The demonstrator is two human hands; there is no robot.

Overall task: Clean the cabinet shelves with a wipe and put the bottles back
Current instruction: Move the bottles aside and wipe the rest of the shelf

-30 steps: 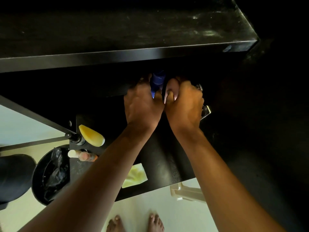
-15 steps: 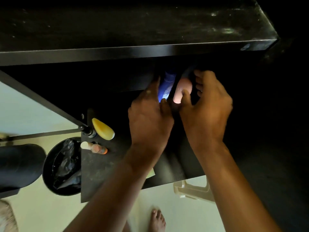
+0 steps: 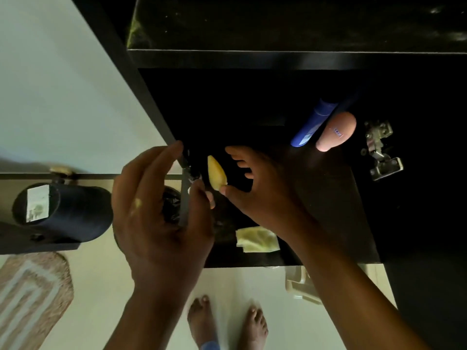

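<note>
On the black lower shelf point(image 3: 328, 210), a blue bottle point(image 3: 312, 123) and a pink bottle point(image 3: 336, 131) lie side by side at the back right, untouched. A yellow bottle point(image 3: 216, 176) lies near the shelf's left edge. My right hand point(image 3: 262, 190) arches over it with fingers spread and the thumb tip against its near end. My left hand point(image 3: 161, 213) hovers at the shelf's left edge, its thumb covering a small white-capped bottle point(image 3: 211, 198); its grip is unclear. A yellow wipe point(image 3: 256, 239) lies crumpled at the front edge.
The upper shelf point(image 3: 278, 59) overhangs the back. A metal hinge point(image 3: 381, 152) sits on the right wall. A black lined bin point(image 3: 171, 200) is below the left hand, a dark cylinder point(image 3: 63, 210) further left, and a beige stool point(image 3: 300, 284) and a rug point(image 3: 30, 294) on the floor.
Both hands have let go of the blue and pink bottles at the back and moved left and nearer, to the yellow and small bottles. The view has shifted left.
</note>
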